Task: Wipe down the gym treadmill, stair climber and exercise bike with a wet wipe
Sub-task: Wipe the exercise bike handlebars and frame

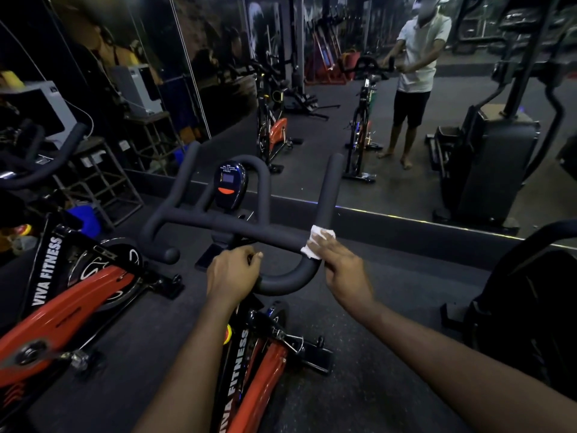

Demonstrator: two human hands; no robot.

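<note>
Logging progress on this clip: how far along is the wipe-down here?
Done: nothing visibly finished; whether the other machines were wiped cannot be told. In hand: right hand holds the wet wipe against the bike's handlebar; left hand grips it. Left: likely console and frame.

Both forearms (193, 354) are bare from the near edge up to the left hand (232, 273) and right hand (343, 270). The mirror (327, 145) on the far wall reflects the person in a light short-sleeved collared shirt (420, 57), dark shorts (410, 109) and bare feet (406, 164).
</note>
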